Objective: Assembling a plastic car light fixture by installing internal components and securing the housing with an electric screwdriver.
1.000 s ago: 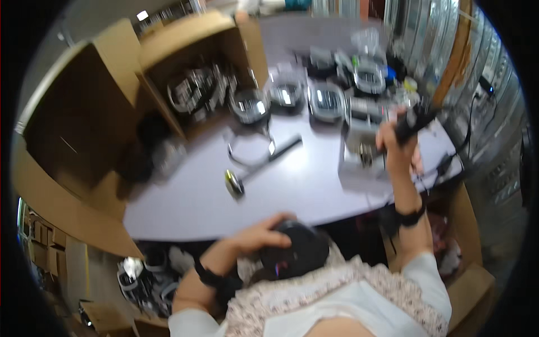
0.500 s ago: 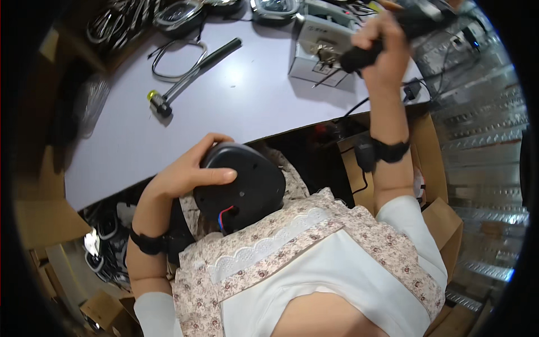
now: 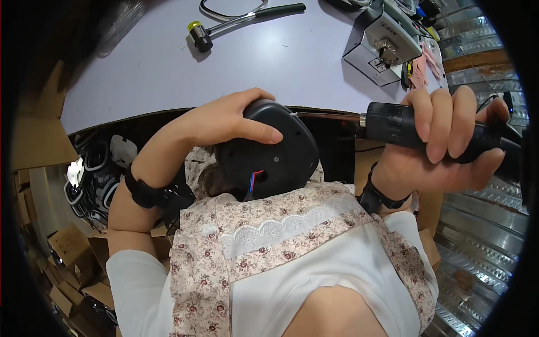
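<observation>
My left hand (image 3: 222, 121) is closed round the far left edge of a black rounded plastic housing (image 3: 295, 149), its thumb lying across the top face. The housing rests near my lap, against the flowered apron. Red and blue wires (image 3: 252, 181) come out of a hole in its near side, and small screw holes dot the face. In my right hand (image 3: 443, 140) is a black electric screwdriver (image 3: 390, 123), held level and pointing left. Its long bit reaches the housing's far right rim. Whether a screw sits on the tip, I cannot tell.
A rubber mallet (image 3: 200, 38) with a yellow face lies on the white table (image 3: 140, 84), beside a looped cable. At the table's far right stands a boxy white device (image 3: 373, 50). Black-and-white parts (image 3: 95, 174) and cardboard boxes (image 3: 70, 247) are at the left.
My right hand has brought the screwdriver down from above the white device to the housing's rim. The view has shifted; the left hand keeps its hold on the housing.
</observation>
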`<action>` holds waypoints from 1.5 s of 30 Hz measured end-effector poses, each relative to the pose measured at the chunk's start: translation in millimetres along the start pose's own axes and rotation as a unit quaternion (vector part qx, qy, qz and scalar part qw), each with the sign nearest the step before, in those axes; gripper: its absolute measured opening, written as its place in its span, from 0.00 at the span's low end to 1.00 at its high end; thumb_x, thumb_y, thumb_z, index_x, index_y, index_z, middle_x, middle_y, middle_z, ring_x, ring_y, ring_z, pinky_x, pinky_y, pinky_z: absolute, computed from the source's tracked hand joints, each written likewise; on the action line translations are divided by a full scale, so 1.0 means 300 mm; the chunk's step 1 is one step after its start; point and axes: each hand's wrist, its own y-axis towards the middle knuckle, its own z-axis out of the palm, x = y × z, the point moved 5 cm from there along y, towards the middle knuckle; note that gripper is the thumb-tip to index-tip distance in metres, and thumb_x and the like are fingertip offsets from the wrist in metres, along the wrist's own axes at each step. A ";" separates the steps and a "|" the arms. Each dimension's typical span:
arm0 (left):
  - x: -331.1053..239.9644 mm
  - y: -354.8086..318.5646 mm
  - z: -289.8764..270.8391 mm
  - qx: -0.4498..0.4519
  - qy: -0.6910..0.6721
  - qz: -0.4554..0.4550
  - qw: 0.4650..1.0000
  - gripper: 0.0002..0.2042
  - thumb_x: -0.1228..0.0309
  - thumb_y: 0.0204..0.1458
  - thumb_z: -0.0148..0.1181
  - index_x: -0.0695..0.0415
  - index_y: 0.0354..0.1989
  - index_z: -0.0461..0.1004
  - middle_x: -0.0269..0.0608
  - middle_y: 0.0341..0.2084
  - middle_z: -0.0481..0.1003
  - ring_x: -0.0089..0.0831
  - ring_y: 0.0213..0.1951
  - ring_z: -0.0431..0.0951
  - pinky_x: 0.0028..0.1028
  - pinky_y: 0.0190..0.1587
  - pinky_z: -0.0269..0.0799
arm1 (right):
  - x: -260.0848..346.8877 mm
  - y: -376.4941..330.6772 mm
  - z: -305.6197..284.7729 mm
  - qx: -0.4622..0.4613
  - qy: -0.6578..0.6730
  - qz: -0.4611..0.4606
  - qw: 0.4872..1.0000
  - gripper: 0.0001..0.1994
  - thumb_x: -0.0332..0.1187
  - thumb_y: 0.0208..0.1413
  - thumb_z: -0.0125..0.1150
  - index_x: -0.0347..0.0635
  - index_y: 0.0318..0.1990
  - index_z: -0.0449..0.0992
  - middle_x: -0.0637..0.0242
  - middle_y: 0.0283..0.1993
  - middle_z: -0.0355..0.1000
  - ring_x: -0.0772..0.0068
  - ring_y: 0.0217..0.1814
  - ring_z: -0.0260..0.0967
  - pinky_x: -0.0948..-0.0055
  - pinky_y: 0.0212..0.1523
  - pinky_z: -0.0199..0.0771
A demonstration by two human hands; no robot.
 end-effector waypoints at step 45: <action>0.111 -0.030 -0.021 -0.059 0.051 -0.028 0.997 0.36 0.50 0.43 0.71 0.64 0.55 0.71 0.49 0.44 0.76 0.36 0.48 0.76 0.30 0.54 0.68 | -0.152 -0.063 0.058 0.162 -0.073 -0.009 0.984 0.26 0.46 0.64 0.56 0.49 0.64 0.58 0.69 0.29 0.65 0.80 0.21 0.63 0.76 0.28 0.64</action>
